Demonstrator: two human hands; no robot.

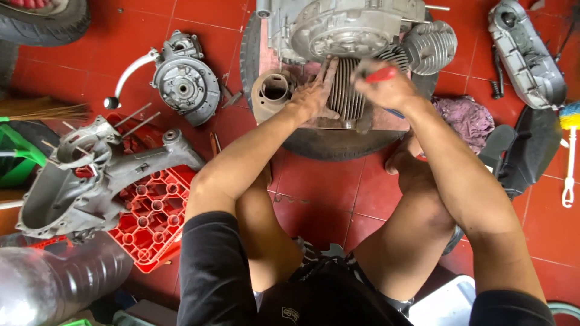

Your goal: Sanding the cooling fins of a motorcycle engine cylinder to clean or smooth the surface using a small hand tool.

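Note:
A grey engine block (338, 27) rests on a black tyre (326, 142) lying flat on the red tiled floor. Just in front of it stands a finned metal cylinder (345, 90). My left hand (311, 93) lies flat against the left side of that finned cylinder, fingers stretched toward the engine. My right hand (386, 87) is closed round a red-handled tool (380, 74) at the cylinder's right side. A second finned cylinder head (430, 47) sits at the engine's right. A tan round part (272, 92) stands by my left wrist.
A grey engine cover with kick lever (184, 78) lies at the left. A large crankcase half (90, 175) rests on a red plastic crate (151, 217). Another cover (525, 51) lies top right, a purple rag (468, 118) beside the tyre, a duster (569, 151) at the right edge.

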